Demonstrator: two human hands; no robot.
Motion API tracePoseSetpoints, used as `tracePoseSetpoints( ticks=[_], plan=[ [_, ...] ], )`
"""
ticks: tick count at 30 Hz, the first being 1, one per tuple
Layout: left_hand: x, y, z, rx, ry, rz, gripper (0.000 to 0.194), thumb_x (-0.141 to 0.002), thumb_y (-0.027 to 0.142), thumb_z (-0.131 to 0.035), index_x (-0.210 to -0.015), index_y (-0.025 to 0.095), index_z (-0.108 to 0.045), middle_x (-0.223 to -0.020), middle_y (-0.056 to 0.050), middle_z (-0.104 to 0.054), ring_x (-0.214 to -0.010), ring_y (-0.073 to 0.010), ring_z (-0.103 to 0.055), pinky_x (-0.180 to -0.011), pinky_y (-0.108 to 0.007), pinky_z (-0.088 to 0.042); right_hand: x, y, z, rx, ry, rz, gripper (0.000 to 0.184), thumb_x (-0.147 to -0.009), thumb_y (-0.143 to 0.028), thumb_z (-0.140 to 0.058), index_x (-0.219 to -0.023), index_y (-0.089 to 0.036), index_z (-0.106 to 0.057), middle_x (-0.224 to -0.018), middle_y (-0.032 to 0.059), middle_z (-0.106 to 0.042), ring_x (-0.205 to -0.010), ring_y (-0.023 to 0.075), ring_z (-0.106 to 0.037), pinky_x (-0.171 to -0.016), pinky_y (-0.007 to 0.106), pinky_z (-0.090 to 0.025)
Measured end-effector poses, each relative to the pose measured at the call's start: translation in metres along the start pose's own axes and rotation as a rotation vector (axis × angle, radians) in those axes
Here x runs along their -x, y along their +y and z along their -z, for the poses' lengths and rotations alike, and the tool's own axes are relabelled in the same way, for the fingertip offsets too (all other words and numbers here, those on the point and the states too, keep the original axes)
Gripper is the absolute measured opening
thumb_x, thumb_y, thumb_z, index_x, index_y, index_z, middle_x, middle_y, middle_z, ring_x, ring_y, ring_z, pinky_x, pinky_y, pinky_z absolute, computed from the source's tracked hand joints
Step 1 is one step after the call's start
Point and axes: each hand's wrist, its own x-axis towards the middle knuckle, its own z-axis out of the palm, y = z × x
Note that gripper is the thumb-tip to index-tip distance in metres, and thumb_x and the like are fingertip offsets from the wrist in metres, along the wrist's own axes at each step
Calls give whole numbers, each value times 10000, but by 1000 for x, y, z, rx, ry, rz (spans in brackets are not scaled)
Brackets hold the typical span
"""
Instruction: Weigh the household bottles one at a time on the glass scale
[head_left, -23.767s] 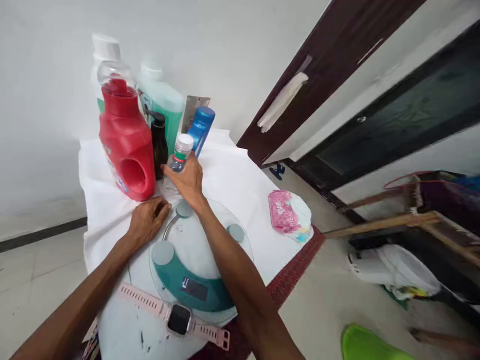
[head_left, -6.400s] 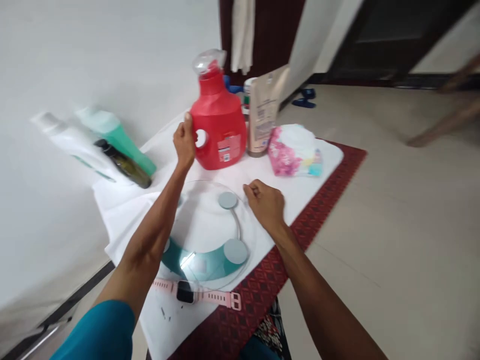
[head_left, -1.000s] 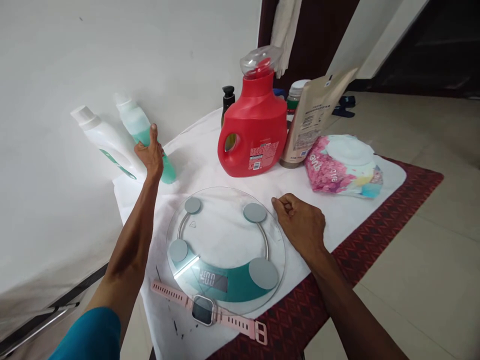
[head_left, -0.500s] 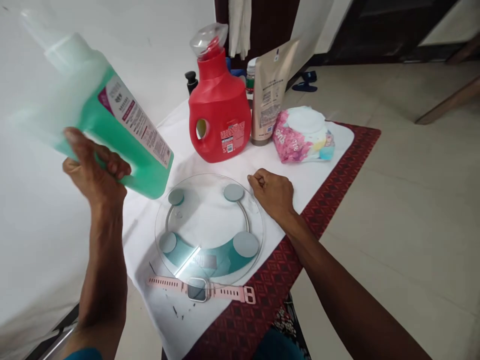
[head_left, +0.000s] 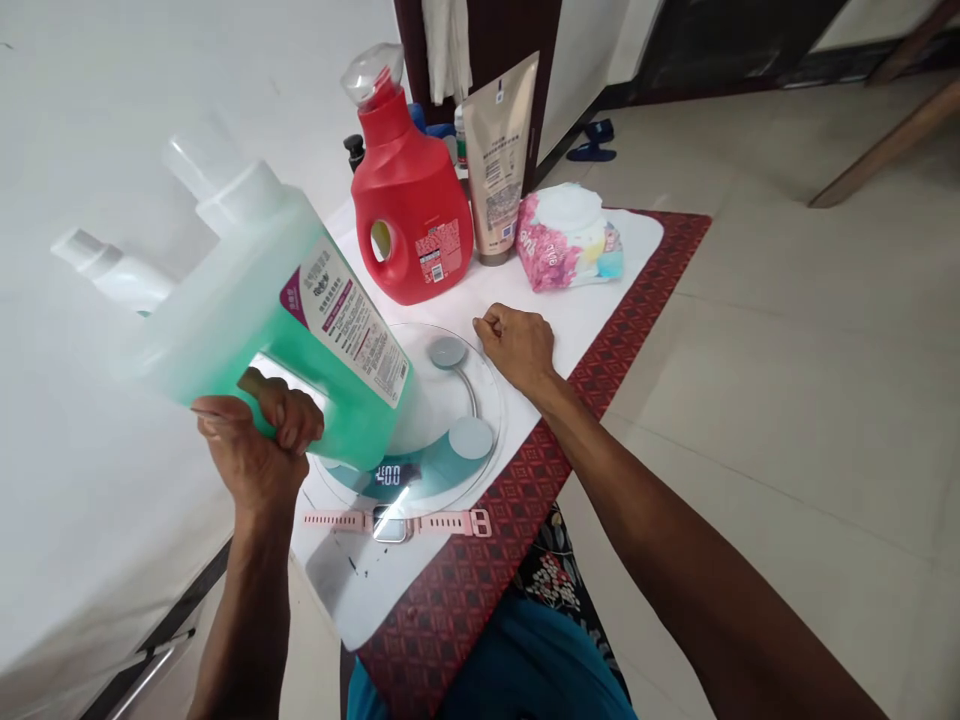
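Swinging toward the scale (head_left: 431,462), the jug (head_left: 341,320) seems fully lifted, left hand (head_left: 259,445) clamped on it, right hand (head_left: 517,347) curled closed.

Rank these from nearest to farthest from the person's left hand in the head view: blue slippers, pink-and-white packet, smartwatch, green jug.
1. Green jug: held in the left hand.
2. Smartwatch: at the table's near end.
3. Pink-and-white packet: toward the table's far right.
4. Blue slippers: on the floor beyond the table.
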Motion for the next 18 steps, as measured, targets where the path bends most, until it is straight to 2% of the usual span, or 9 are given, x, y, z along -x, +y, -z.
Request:
tracePoseSetpoints(
  ticks=[4, 7, 9, 14, 18],
  plan=[
    [7, -12, -8, 17, -57, -41, 1008, -665, 1219, -563, -533, 260, -279, -420, 43, -186, -354, -112, -233, -390, -318, -296, -2, 3, -3, -11, 14, 15, 249, -1102, -321, -588, -992, -209, -781, -925, 108, -812, -854, 271, -674, -755, 363, -298],
    [7, -27, -9, 138, -101, -140, 1004, -683, 1163, -674, -521, 243, -308, -399, 57, -212, -322, -94, -250, -371, -290, -277, -3, 6, -5, -17, 30, 24, 235, -1090, -321, -589, -999, -216, -779, -936, 111, -815, -872, 287, -680, -762, 366, -322],
    [4, -36, -7, 227, -127, -179, 999, -695, 1149, -686, -509, 233, -335, -385, 58, -221, -308, -87, -250, -357, -281, -255, -4, 7, -7, -14, 31, 16, 236, -1089, -325, -588, -1008, -217, -781, -952, 119, -819, -886, 296, -683, -779, 371, -351],
    [-8, -48, -2, 370, -218, -143, 980, -702, 1170, -624, -499, 236, -405, -373, 51, -212, -304, -98, -245, -332, -288, -224, -6, 15, -14, -34, 50, 21, 224, -1075, -355, -601, -1006, -229, -773, -973, 128, -818, -915, 311, -679, -830, 395, -424],
    [-20, -50, 0, 377, -266, -144, 1011, -665, 1226, -513, -495, 248, -322, -382, 53, -158, -300, -96, -203, -310, -284, -182, -10, 28, -24, -83, 100, 61, 248, -1075, -430, -605, -1003, -244, -753, -950, 120, -799, -948, 328, -679, -875, 425, -477]
  ],
)
